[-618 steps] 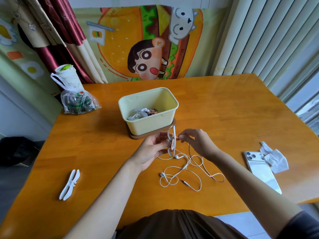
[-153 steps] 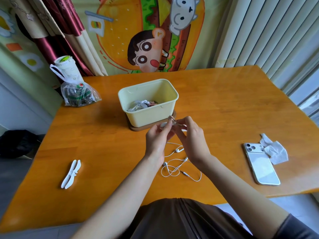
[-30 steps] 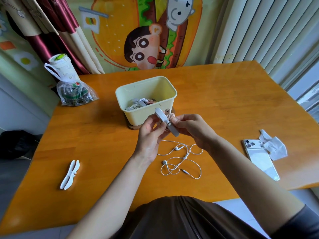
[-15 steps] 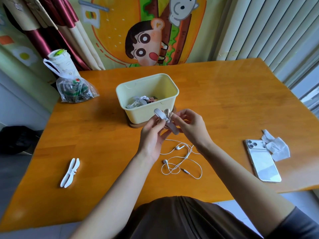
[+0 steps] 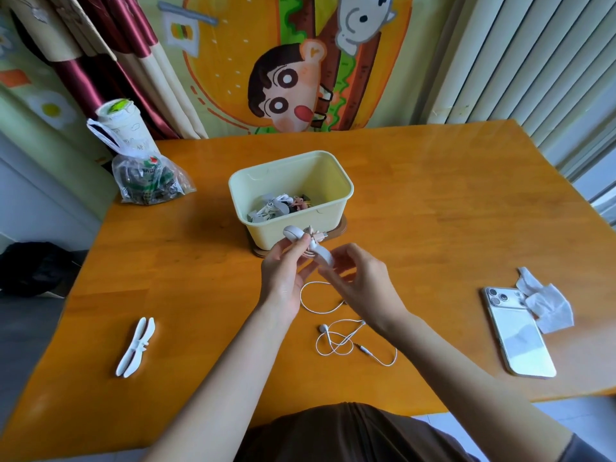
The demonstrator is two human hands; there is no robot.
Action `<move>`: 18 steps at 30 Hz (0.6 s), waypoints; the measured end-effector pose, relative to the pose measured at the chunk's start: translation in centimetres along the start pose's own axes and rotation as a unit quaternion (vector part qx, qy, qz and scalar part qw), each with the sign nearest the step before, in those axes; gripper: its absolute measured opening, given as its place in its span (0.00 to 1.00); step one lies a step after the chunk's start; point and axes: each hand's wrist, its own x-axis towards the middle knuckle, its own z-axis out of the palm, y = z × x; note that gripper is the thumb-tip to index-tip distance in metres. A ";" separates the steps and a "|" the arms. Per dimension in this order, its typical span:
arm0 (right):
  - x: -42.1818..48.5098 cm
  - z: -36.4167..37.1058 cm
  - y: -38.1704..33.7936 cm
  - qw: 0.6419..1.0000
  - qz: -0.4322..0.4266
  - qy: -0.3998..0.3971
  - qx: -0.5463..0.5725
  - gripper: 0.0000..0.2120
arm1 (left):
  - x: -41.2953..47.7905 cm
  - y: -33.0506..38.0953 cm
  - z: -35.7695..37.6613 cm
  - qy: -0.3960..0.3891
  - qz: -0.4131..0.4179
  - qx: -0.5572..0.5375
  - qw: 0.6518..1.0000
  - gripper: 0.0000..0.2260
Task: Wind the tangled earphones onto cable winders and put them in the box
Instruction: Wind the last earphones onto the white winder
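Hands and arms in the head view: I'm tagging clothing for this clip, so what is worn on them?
The left hand and right hand are bare: no gloves, rings or watch visible. Both forearms are uncovered. A dark grey sleeve shows high on the right arm at the frame's corner; the left arm is bare as far as it shows.

Wooden table [image 5: 433, 211], spare winder [image 5: 136, 346], phone [image 5: 518, 331], tissue (crumpled) [image 5: 546, 303], bag [image 5: 146, 176], earphones [image 5: 322, 327]

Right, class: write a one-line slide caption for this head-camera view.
Left hand grips a cable winder while right hand pinches the earphones, near the cream box.
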 end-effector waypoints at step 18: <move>15.2 1.7 1.2 0.992 0.089 -0.028 -0.090 0.10 | 9.9 5.6 -5.7 0.026 0.286 0.750 0.596 0.12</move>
